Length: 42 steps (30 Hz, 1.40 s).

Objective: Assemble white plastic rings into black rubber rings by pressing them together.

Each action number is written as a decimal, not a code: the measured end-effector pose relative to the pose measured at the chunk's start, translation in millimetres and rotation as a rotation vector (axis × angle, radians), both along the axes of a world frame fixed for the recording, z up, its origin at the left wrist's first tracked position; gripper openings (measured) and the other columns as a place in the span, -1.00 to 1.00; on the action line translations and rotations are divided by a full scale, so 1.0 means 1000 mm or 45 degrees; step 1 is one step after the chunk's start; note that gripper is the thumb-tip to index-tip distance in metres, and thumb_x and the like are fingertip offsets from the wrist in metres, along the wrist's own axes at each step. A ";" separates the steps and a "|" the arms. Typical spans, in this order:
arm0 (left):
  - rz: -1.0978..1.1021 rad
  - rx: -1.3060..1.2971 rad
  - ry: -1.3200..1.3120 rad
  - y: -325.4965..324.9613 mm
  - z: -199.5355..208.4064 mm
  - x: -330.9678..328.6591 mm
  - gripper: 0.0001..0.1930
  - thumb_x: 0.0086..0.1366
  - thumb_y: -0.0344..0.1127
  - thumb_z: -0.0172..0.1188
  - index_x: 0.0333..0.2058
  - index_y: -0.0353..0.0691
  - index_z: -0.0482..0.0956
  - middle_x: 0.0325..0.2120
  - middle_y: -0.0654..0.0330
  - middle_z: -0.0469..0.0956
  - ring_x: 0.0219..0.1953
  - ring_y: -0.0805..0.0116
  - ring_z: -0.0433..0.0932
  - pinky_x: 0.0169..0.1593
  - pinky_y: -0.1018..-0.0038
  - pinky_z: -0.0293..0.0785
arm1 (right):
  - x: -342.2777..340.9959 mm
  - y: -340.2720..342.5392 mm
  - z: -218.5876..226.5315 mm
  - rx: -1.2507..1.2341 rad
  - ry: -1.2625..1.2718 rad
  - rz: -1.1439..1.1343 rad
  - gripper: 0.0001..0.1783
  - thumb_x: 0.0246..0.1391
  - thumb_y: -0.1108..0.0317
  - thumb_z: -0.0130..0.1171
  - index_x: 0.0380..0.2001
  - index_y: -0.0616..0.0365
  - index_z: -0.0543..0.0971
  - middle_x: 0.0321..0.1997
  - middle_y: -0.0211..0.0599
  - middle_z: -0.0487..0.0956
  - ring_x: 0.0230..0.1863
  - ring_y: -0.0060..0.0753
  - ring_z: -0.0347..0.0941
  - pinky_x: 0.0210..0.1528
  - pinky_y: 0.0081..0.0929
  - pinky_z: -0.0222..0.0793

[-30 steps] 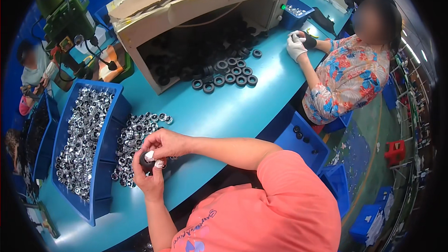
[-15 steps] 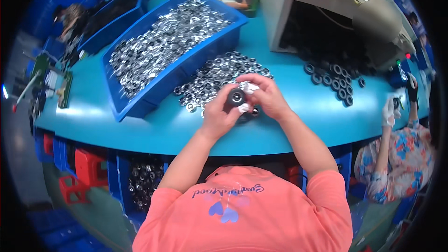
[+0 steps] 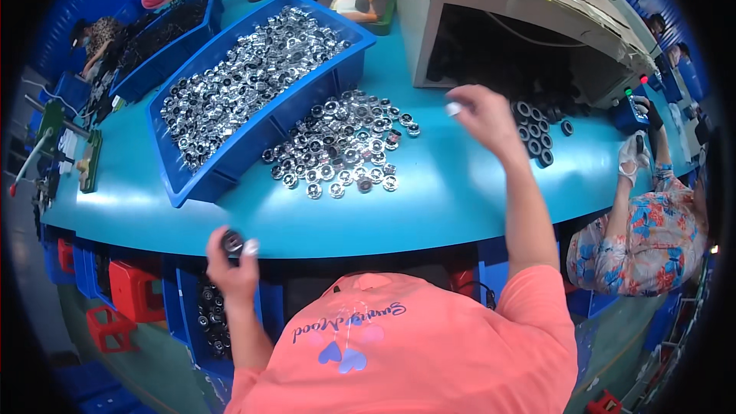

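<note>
My left hand [image 3: 230, 276] grips a small black wheel with a metal centre [image 3: 232, 242], out over the table's front edge at the left. White wrapping covers the thumb tip. Above the table on the right, my right hand [image 3: 491, 124] reaches toward the box with its fingers loosely bent and apart; nothing shows in them. Nearest to it are several black rubber rings [image 3: 534, 129] at the box's mouth. Between my arms lies a loose pile of shiny metal hubs with dark centres [image 3: 337, 146].
A blue bin [image 3: 280, 119] full of metal hubs stands behind the pile. The large pale box [image 3: 420, 31] holds dark rings. Below the table's front edge, a blue crate [image 3: 182, 299] contains black wheels. At the far right a person in a floral shirt [image 3: 644, 238] works with gloved hands.
My hands have parted from above the pile. The left drew back toward me and leftward, carrying the black wheel; the right let go and moved right toward the rings.
</note>
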<state>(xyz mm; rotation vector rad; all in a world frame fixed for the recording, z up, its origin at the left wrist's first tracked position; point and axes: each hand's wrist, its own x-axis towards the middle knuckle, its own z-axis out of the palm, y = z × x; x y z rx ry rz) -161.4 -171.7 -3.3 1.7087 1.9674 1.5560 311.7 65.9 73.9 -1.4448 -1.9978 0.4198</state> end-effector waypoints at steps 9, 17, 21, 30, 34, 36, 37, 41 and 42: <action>0.452 -0.534 0.353 -0.091 0.001 -0.071 -0.49 0.28 -0.46 0.30 0.23 -0.16 0.54 -0.42 0.10 0.56 -0.44 0.21 0.57 -0.31 0.30 0.51 | 0.039 0.043 -0.039 0.222 -0.656 -0.379 -0.71 -0.05 0.19 0.46 -0.25 0.08 0.77 -0.21 -0.16 0.65 -0.08 -0.06 0.61 -0.01 -0.16 0.56; -0.749 -0.329 -0.483 0.077 0.040 0.094 -0.63 0.47 -0.32 0.11 0.20 -0.25 0.53 -0.34 0.21 0.58 -0.40 0.47 0.53 -0.32 0.52 0.51 | -0.049 0.003 -0.025 0.251 0.130 0.132 -0.74 -0.11 0.36 0.45 -0.27 0.16 0.72 -0.15 -0.24 0.58 -0.12 -0.10 0.57 -0.08 -0.25 0.53; -1.216 -0.539 -1.289 0.142 0.035 0.153 -0.43 0.58 -0.04 -0.01 0.42 -0.16 0.21 -0.05 0.12 0.54 -0.18 0.34 0.61 -0.24 0.39 0.59 | -0.108 -0.054 -0.002 0.321 0.159 0.497 -0.71 -0.13 0.42 0.44 -0.25 0.14 0.69 -0.14 -0.22 0.57 -0.08 -0.09 0.56 -0.03 -0.23 0.49; -1.480 -0.493 -1.885 0.170 0.001 0.149 -0.43 0.55 -0.09 0.08 0.37 -0.29 0.28 0.08 -0.24 0.55 -0.17 0.30 0.61 -0.04 0.34 0.60 | -0.067 -0.020 -0.025 -0.170 0.212 0.153 -0.52 -0.08 0.37 0.45 -0.01 0.11 0.65 -0.05 -0.23 0.57 -0.12 -0.24 0.57 -0.09 -0.31 0.53; -1.537 -0.439 -1.960 0.172 0.002 0.149 -0.52 0.58 -0.26 -0.02 0.37 -0.30 0.28 0.12 -0.22 0.53 -0.11 0.29 0.62 0.01 0.35 0.62 | -0.066 -0.019 -0.052 -0.126 0.056 0.086 -0.43 -0.09 0.37 0.47 0.07 0.12 0.60 -0.02 -0.20 0.55 -0.16 -0.21 0.57 -0.07 -0.29 0.55; -1.526 -0.451 -1.959 0.171 0.004 0.149 -0.52 0.57 -0.27 0.00 0.37 -0.30 0.28 0.14 -0.22 0.52 -0.09 0.27 0.63 0.03 0.35 0.62 | -0.069 -0.019 -0.057 -0.127 0.060 0.069 -0.47 -0.07 0.41 0.43 0.05 0.12 0.60 -0.04 -0.19 0.53 -0.15 -0.18 0.56 -0.06 -0.25 0.54; -1.522 -0.458 -1.959 0.170 0.004 0.148 -0.51 0.56 -0.27 0.00 0.37 -0.30 0.28 0.15 -0.22 0.51 -0.08 0.26 0.63 0.04 0.34 0.62 | -0.071 -0.018 -0.060 -0.133 0.072 0.055 -0.49 -0.06 0.43 0.41 0.04 0.11 0.61 -0.05 -0.18 0.53 -0.14 -0.17 0.55 -0.05 -0.24 0.54; -1.479 -0.482 -1.958 0.167 0.003 0.147 -0.42 0.47 -0.16 0.21 0.36 -0.22 0.30 0.20 -0.29 0.46 -0.03 0.23 0.63 0.03 0.35 0.60 | -0.069 -0.017 -0.066 -0.076 0.076 0.057 -0.58 -0.07 0.48 0.36 -0.05 0.05 0.66 -0.14 -0.18 0.54 -0.10 -0.10 0.53 -0.01 -0.20 0.50; -1.471 -0.497 -1.950 0.167 0.002 0.146 -0.43 0.49 -0.17 0.19 0.36 -0.22 0.30 0.21 -0.29 0.45 -0.02 0.22 0.63 0.05 0.34 0.60 | -0.069 -0.017 -0.066 -0.067 0.069 0.060 -0.59 -0.07 0.49 0.35 -0.06 0.04 0.67 -0.16 -0.19 0.54 -0.09 -0.09 0.53 -0.01 -0.19 0.49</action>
